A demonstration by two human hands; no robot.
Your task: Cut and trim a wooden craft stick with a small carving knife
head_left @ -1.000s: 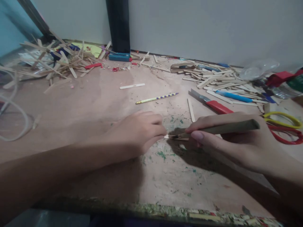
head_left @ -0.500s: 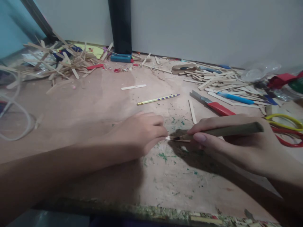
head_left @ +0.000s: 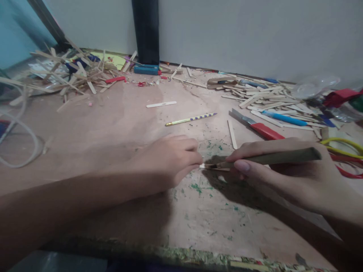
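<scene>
My left hand (head_left: 181, 158) is closed, its bent fingertips pinching a pale popsicle stick (head_left: 202, 166) down on the tabletop. Most of the stick is hidden by my fingers. In a pen grip, my right hand (head_left: 283, 173) holds a dark olive pen-like tool (head_left: 283, 156). Its narrow dark tip meets the stick just right of my left fingertips; whether it is a blade or a nib I cannot tell. Beyond my hands lie a yellow pencil (head_left: 191, 119) with purple spots and a loose popsicle stick (head_left: 161, 104) with a small slot.
A red-handled cutter (head_left: 266, 131) and another stick (head_left: 231, 135) lie near my right hand. Scissors with yellow and red handles (head_left: 344, 144) sit at the right edge. Stick piles (head_left: 269, 98) stand back right and back left. Green shavings (head_left: 197, 187) dot the tabletop (head_left: 113, 113).
The view has shifted slightly, so things appear a little to the right. My hands, the stick and the tool hold nearly the same positions relative to each other.
</scene>
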